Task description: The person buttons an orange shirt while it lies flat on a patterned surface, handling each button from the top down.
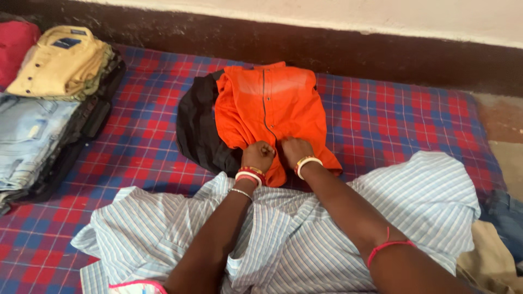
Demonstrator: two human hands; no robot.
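Observation:
An orange shirt (269, 106) lies front-up on the red and blue checked sheet (392, 117), partly over a black garment (199, 128). My left hand (258, 155) and my right hand (295, 148) are side by side at the shirt's near hem, both closed on the orange fabric by the button placket. Each wrist carries bangles. Below my arms a light blue striped shirt (305, 234) is spread out, crumpled.
A stack of folded clothes stands at the left: a tan shirt (60, 62) on top, a red garment (16, 46), pale jeans (30, 139) and dark items beneath. A dark wall base (354, 51) runs behind. More cloth lies at the right edge (498, 239).

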